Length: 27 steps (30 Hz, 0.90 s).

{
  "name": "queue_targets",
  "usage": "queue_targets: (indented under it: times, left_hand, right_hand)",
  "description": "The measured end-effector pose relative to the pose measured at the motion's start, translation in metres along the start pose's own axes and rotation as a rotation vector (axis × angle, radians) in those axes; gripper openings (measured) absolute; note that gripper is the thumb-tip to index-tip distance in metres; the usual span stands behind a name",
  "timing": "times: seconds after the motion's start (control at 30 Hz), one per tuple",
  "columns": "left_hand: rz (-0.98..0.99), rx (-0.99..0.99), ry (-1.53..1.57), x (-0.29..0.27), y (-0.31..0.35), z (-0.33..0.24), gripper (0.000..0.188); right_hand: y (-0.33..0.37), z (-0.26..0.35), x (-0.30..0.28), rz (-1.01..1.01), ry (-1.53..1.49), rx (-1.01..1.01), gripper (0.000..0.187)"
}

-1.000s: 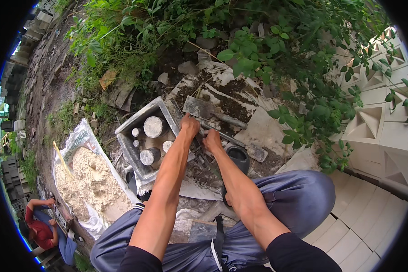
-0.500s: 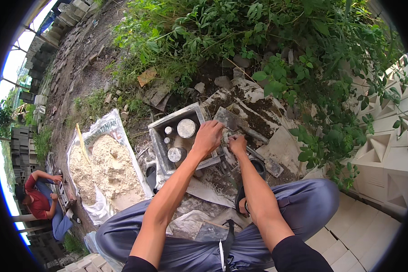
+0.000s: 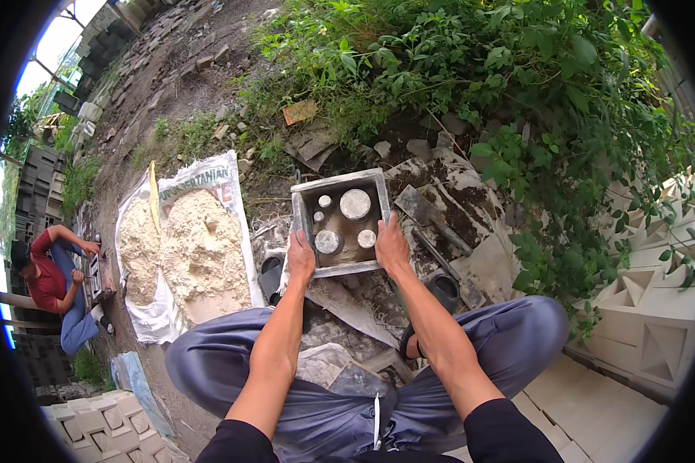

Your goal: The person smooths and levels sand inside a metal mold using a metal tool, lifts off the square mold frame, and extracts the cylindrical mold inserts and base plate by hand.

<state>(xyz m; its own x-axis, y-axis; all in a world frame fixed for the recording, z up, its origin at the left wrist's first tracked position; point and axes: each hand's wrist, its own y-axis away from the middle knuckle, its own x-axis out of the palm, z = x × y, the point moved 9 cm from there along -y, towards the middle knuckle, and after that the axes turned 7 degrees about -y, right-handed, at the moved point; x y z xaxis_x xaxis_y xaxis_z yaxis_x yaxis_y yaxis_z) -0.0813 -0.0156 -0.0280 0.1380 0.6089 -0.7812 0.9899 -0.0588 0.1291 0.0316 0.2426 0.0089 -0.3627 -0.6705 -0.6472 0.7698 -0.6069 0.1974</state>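
A square grey mould box [image 3: 349, 268] with raised walls lies before my crossed legs. Inside it stand several round cylinders of different widths, the widest [image 3: 355, 204] toward the far side. My left hand [image 3: 301, 257] grips the box's left wall near its front corner. On the opposite wall, my right hand [image 3: 392, 245] is closed round the edge, fingers partly hidden behind it. Whether the box rests on the ground or is slightly lifted, I cannot tell. Right of the box lies a flat-bladed trowel [image 3: 418, 208], with a long thin tool [image 3: 434, 251] beside it.
Pale powder [image 3: 208, 247] is heaped on an opened white sack [image 3: 148, 328] at the left. Dark sandals [image 3: 443, 292] lie near my legs. Patterned pale blocks [image 3: 633, 285] stand at the right, green plants [image 3: 440, 62] beyond. Another person [image 3: 50, 282] sits at far left.
Both hands have come from the far right side of the box to its two opposite walls and gripped them. The box now sits squarer to me, and the view has shifted.
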Motion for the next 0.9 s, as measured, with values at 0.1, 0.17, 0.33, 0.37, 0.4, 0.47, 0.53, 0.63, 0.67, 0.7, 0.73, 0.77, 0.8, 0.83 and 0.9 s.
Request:
queue_targets:
  times: [0.1, 0.17, 0.33, 0.37, 0.4, 0.47, 0.53, 0.63, 0.67, 0.7, 0.73, 0.77, 0.8, 0.83, 0.9]
  left_hand:
    - [-0.011, 0.106, 0.083, 0.001, 0.001, -0.013, 0.051]
    - [-0.003, 0.051, 0.057, 0.005, 0.001, -0.012, 0.052]
    - [-0.010, 0.016, 0.041, 0.000, -0.002, 0.004, 0.056]
    - [0.009, 0.001, 0.022, 0.003, -0.002, 0.005, 0.057]
    - [0.026, -0.014, 0.000, 0.004, -0.001, 0.007, 0.057]
    - [0.038, 0.011, 0.025, 0.011, -0.005, 0.002, 0.060]
    - [0.160, -0.060, 0.017, 0.014, -0.010, 0.013, 0.063]
    - [0.386, 0.015, -0.235, -0.001, -0.018, 0.011, 0.058]
    - [0.403, 0.092, -0.294, -0.013, -0.022, 0.011, 0.055]
    - [0.391, 0.101, -0.293, -0.022, -0.025, -0.003, 0.055]
    - [0.512, 0.094, -0.379, -0.027, -0.018, -0.014, 0.052]
    - [0.618, 0.080, -0.467, -0.035, -0.016, -0.017, 0.049]
    - [0.595, 0.076, -0.472, -0.048, -0.021, -0.025, 0.049]
    - [0.671, 0.159, -0.544, -0.051, -0.020, -0.037, 0.048]
    - [0.749, 0.285, -0.648, -0.062, -0.019, -0.064, 0.045]
  right_hand:
    - [-0.002, -0.008, -0.001, -0.019, 0.043, 0.020, 0.047]
    - [-0.003, -0.011, -0.003, -0.021, -0.012, 0.007, 0.045]
    - [-0.001, -0.002, 0.005, -0.007, 0.018, 0.008, 0.044]
    - [-0.002, -0.008, 0.007, 0.005, -0.012, -0.002, 0.045]
    - [-0.005, -0.012, 0.010, 0.018, -0.044, -0.013, 0.045]
    - [-0.021, -0.051, 0.004, -0.078, -0.246, -0.024, 0.041]
    - [-0.024, -0.085, -0.023, -0.253, -0.232, 0.015, 0.037]
    - [0.003, -0.155, -0.034, -0.025, 0.433, 0.257, 0.044]
    - [0.015, -0.165, -0.027, 0.114, 0.509, 0.280, 0.049]
    - [0.021, -0.172, -0.034, 0.033, 0.620, 0.184, 0.042]
    - [0.016, -0.169, -0.040, 0.030, 0.612, 0.177, 0.042]
    - [0.011, -0.163, -0.030, 0.253, 0.741, 0.193, 0.040]
    - [0.011, -0.160, -0.020, 0.476, 0.871, 0.205, 0.039]
    - [0.010, -0.159, -0.024, 0.462, 0.869, 0.186, 0.039]
    - [0.004, -0.163, -0.043, 0.217, 0.589, 0.158, 0.035]
